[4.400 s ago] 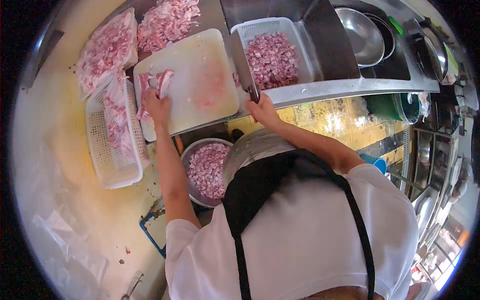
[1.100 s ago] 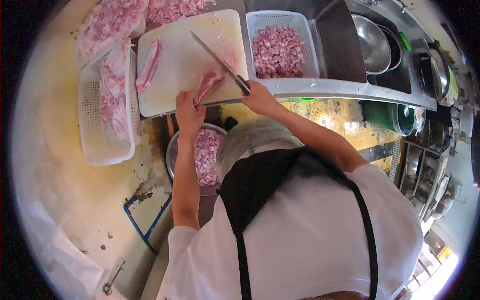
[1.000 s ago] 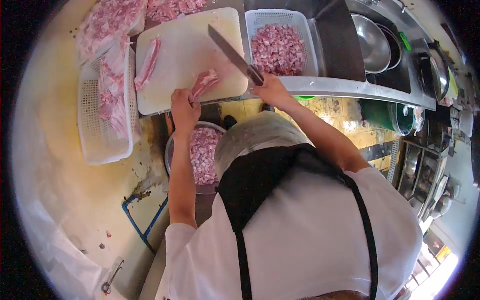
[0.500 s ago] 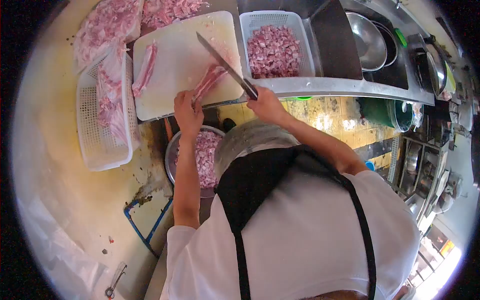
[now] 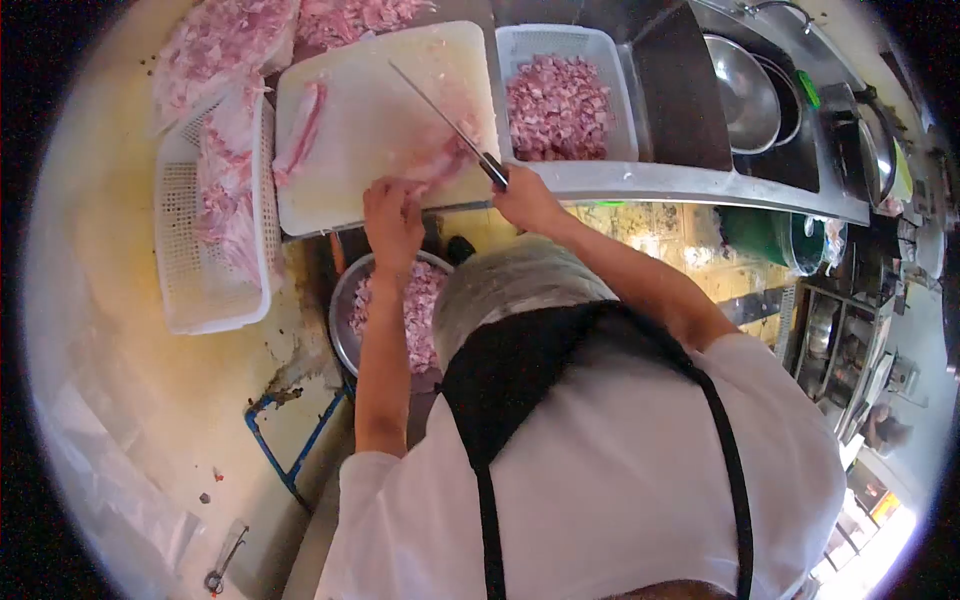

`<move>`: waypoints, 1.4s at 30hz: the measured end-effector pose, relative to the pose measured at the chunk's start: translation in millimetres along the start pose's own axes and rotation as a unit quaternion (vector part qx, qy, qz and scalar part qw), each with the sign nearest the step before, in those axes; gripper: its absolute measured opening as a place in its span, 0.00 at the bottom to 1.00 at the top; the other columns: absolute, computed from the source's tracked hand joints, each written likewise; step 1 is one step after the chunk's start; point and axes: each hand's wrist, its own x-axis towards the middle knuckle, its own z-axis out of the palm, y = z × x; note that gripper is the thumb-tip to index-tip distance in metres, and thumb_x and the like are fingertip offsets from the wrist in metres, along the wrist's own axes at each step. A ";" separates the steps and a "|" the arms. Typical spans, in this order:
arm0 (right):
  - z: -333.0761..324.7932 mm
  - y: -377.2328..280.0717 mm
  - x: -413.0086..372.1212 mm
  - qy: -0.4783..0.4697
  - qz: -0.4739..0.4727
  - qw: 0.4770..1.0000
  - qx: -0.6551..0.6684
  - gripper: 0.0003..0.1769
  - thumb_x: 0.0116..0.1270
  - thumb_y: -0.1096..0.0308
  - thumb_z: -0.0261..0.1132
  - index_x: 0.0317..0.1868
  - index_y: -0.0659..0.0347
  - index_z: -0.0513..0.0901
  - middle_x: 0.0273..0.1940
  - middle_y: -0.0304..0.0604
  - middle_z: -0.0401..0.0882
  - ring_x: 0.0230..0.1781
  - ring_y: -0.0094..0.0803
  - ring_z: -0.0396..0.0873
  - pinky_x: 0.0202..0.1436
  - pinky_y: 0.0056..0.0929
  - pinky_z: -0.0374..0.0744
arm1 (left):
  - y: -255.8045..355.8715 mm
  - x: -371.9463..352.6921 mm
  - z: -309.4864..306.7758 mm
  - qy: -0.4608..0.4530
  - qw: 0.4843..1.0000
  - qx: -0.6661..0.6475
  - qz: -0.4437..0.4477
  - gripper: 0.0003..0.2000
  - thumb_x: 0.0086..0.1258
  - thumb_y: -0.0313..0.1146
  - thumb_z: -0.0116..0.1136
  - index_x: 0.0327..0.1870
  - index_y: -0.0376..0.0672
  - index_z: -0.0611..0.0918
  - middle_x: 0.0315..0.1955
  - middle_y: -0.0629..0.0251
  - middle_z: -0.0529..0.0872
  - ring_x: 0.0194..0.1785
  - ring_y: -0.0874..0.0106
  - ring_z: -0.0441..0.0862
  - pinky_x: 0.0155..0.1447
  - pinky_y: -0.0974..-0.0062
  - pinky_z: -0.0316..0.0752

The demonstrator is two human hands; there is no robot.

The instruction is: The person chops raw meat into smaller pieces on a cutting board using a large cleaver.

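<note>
My right hand [image 5: 528, 203] is closed round the dark handle of a long knife [image 5: 436, 110], its blade angled up and left over the white cutting board [image 5: 350, 120]. At the board's near edge, my left hand [image 5: 395, 222] is closed on the near end of a strip of rib meat [image 5: 440, 165]. The blade lies across or just over the strip's far end; whether it touches is not clear. A second rib strip [image 5: 301, 133] lies at the board's left side.
Right of the board, a white basket [image 5: 628, 125] holds cut meat cubes. Larger meat pieces fill a white basket [image 5: 215, 318] on the left, beside a meat slab [image 5: 220, 55]. Below my left arm stands a metal bowl [image 5: 345, 335] of chopped meat. Metal bowls [image 5: 740, 95] sit in the sink.
The knife has turned so that its blade looks thinner, more edge-on. The gripped rib strip has shifted and is blurred. The whole view has moved slightly.
</note>
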 end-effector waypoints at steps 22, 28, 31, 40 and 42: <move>-14.1 -4.1 -16.9 -0.036 0.006 0.999 0.017 0.11 0.58 0.68 0.60 0.37 0.68 0.78 0.31 0.60 0.81 0.34 0.55 0.82 0.42 0.50 0.79 | 3.5 -0.7 -2.2 0.051 0.998 0.014 -0.019 0.11 0.59 0.20 0.58 0.43 0.40 0.80 0.40 0.53 0.80 0.47 0.51 0.76 0.51 0.57 0.72; -22.9 5.4 4.1 0.034 -0.061 0.997 0.035 0.12 0.57 0.66 0.63 0.36 0.67 0.78 0.28 0.58 0.80 0.31 0.51 0.82 0.38 0.46 0.78 | -6.2 -4.2 -2.7 -0.013 0.999 -0.012 -0.036 0.13 0.60 0.25 0.61 0.47 0.40 0.78 0.42 0.51 0.80 0.48 0.51 0.77 0.49 0.55 0.74; -35.1 -9.5 -0.5 -0.029 -0.024 0.996 0.084 0.13 0.58 0.65 0.64 0.37 0.68 0.78 0.30 0.60 0.81 0.31 0.52 0.82 0.37 0.45 0.78 | 14.2 2.2 -1.1 0.024 0.998 -0.003 -0.059 0.14 0.59 0.27 0.62 0.46 0.40 0.78 0.43 0.52 0.80 0.47 0.51 0.76 0.50 0.56 0.73; -86.5 -114.6 -19.0 0.200 -0.227 0.943 0.140 0.13 0.61 0.66 0.66 0.40 0.68 0.79 0.25 0.54 0.79 0.25 0.45 0.79 0.34 0.40 0.78 | -0.1 11.0 18.8 -0.012 0.999 0.047 0.000 0.17 0.58 0.31 0.64 0.48 0.37 0.78 0.41 0.52 0.81 0.47 0.50 0.78 0.50 0.55 0.75; -84.1 -112.1 -17.6 0.204 -0.245 0.935 0.156 0.12 0.61 0.66 0.66 0.40 0.67 0.79 0.25 0.54 0.78 0.25 0.46 0.79 0.34 0.40 0.77 | 1.8 13.0 19.5 -0.011 0.999 0.030 -0.035 0.15 0.56 0.30 0.64 0.44 0.38 0.77 0.38 0.53 0.79 0.45 0.51 0.77 0.48 0.55 0.73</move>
